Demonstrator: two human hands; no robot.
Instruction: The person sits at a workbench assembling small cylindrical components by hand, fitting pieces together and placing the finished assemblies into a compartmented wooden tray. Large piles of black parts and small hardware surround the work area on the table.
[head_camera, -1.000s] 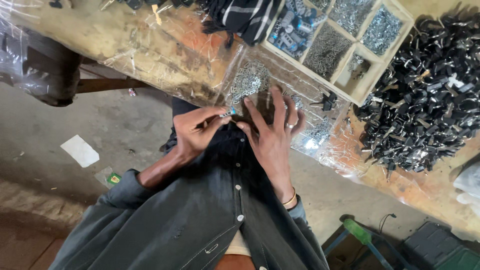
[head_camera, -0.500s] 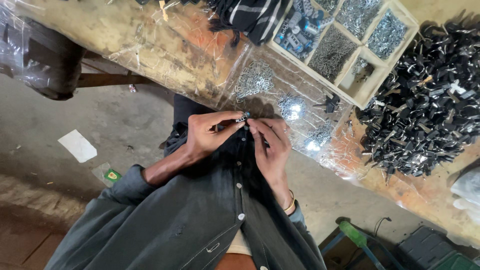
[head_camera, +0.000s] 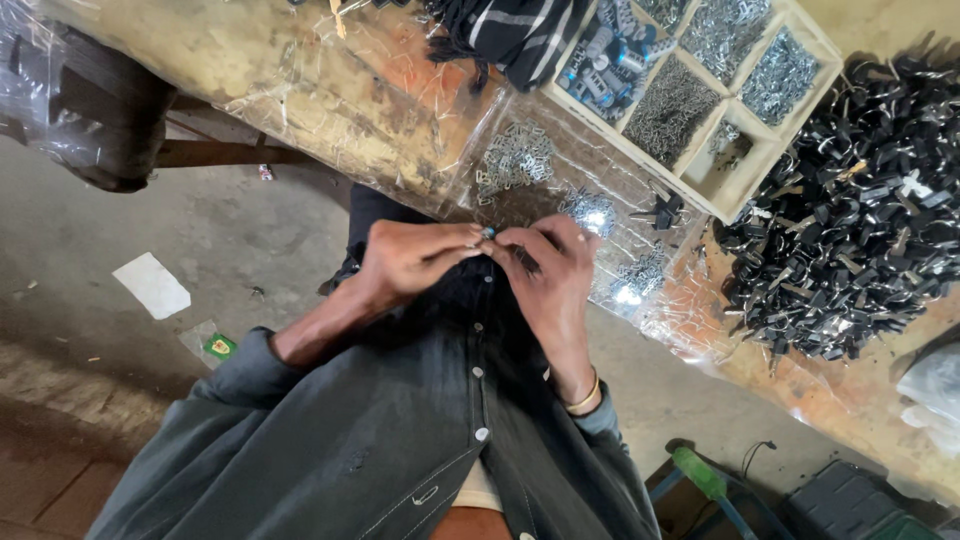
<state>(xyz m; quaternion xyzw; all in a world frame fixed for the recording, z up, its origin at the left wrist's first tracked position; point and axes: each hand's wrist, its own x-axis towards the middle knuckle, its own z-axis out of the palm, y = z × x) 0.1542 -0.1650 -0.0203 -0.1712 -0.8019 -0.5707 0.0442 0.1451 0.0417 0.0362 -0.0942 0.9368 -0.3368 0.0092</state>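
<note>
Worn wooden workbench under clear plastic sheet (head_camera: 300, 90); heap of black metal parts (head_camera: 860, 210) w/in reach at far end. Left hand (head_camera: 410, 262) and right hand (head_camera: 550, 280), fingertips pinched shut, meet on small grey metal piece (head_camera: 489, 232), held near chest, prob. for close sight.

Worn wood bench (head_camera: 300, 90), concrete floor (head_camera: 200, 240), daylight

Both hands meet over the lap: the left hand (head_camera: 405, 262) and right hand (head_camera: 548, 275) pinch 1 small metal part (head_camera: 489, 233) between their fingertips, near the workbench (head_camera: 300, 80) holding a divided tray (head_camera: 745, 175) and a heap of black parts (head_camera: 860, 220).
</note>
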